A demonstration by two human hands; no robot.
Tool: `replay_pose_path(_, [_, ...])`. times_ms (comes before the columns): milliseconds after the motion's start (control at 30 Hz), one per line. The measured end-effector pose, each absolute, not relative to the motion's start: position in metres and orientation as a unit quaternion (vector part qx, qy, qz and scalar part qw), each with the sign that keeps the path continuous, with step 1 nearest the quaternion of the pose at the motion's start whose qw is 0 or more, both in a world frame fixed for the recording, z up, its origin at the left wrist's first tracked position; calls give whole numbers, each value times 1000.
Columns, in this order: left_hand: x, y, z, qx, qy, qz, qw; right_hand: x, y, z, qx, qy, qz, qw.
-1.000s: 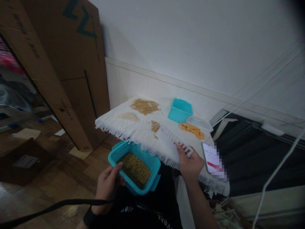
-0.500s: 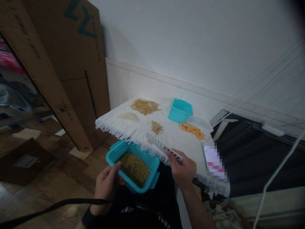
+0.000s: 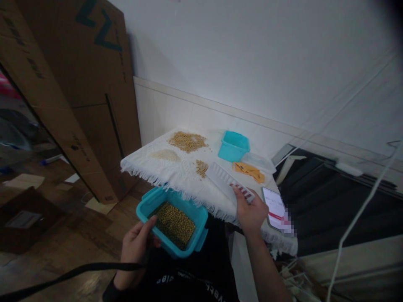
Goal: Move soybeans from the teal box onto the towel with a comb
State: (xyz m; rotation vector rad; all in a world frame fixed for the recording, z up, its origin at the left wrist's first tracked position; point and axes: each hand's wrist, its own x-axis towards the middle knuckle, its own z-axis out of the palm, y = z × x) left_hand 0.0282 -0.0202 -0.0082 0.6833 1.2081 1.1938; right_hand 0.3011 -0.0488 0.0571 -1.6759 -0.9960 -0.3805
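My left hand (image 3: 137,243) grips the near left rim of a turquoise plastic tub (image 3: 181,252), thumb over the edge. Inside it lie yellowish beans (image 3: 178,220) with darker green grains along the side. The tub is held below the front edge of a white fringed cloth (image 3: 189,184). My right hand (image 3: 252,212) pinches a flat white piece with a row of slots (image 3: 225,180), its exact kind unclear. The piece's far end is beside a small heap of beans (image 3: 201,168) on the cloth.
A larger bean heap (image 3: 187,141) and a pale grain heap (image 3: 164,155) lie on the cloth. Another turquoise tub (image 3: 233,147), an orange cloth-like piece (image 3: 248,171) and a phone (image 3: 273,207) are to the right. A tall cardboard box (image 3: 94,84) stands left.
My right hand has moved right and slightly up, and the white slotted piece has turned to show more of its flat face. My left hand still holds the tub. The view has shifted slightly.
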Motion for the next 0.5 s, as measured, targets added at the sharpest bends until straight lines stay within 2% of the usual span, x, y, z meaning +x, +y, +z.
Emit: replay_pose_path(500, [29, -19, -9, 307, 526, 518, 601, 307, -27, 62, -696, -460, -72, 547])
